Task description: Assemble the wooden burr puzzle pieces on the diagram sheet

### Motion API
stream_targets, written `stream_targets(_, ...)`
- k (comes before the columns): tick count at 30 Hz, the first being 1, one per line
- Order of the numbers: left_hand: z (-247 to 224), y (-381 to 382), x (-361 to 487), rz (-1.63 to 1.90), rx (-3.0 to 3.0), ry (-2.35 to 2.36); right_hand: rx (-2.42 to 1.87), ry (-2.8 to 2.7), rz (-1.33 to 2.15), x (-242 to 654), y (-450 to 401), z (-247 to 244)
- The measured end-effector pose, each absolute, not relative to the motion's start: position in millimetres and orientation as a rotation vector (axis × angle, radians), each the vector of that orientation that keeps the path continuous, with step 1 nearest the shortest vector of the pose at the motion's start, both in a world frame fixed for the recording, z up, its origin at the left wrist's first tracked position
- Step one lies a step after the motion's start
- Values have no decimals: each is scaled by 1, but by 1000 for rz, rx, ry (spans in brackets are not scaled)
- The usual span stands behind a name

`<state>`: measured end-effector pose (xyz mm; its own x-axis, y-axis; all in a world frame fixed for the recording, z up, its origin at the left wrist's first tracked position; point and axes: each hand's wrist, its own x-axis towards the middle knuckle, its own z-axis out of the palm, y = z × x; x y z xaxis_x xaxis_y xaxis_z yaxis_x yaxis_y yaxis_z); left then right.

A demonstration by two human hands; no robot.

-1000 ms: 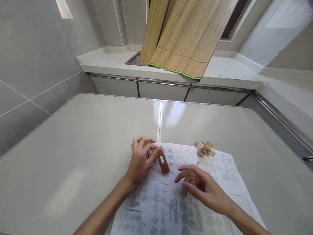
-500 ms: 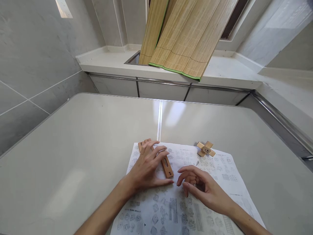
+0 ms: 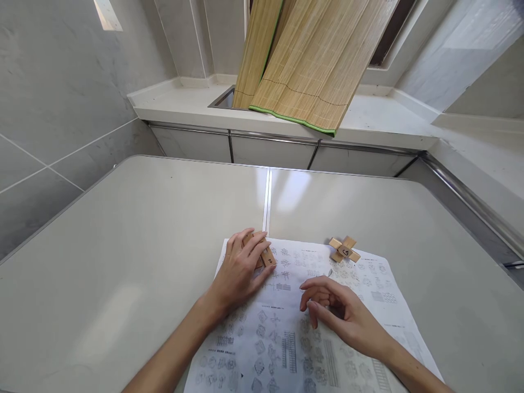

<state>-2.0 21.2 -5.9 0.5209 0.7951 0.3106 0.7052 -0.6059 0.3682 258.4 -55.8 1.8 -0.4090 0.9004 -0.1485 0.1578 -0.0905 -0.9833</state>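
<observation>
My left hand (image 3: 242, 263) curls over several flat wooden puzzle pieces at the upper left of a printed sheet (image 3: 286, 297). The piece marked 2 (image 3: 269, 258) shows beyond the fingers, and my thumb presses against its near end. The other pieces are mostly hidden under the hand. My right hand (image 3: 339, 314) hovers over or rests on the sheet's middle right, its fingers loosely bent and apart with nothing in them. Beyond it, an assembled wooden cross puzzle (image 3: 345, 249), with a dark mark on its centre, sits at the sheet's far edge.
The sheet lies on a pale glossy table (image 3: 164, 218) with a seam (image 3: 267, 199) down its middle. Behind the table runs a white counter (image 3: 180, 112) with a sink corner. A bamboo mat (image 3: 307, 76) with green edging hangs over it.
My left hand has drawn the piece marked 2 up and to the left, against the other pieces. My right hand has barely shifted. The cross puzzle stays put.
</observation>
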Motion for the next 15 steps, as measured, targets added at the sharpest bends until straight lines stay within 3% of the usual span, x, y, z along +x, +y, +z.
stream_targets(5, -6, 23, -3, 675, 2580, 1291, -1188, -1527, 1311, 266, -53, -4)
stream_targets(15, -3, 17, 3, 764, 2627, 1166, -1345, -1538, 73, 294, -32, -14)
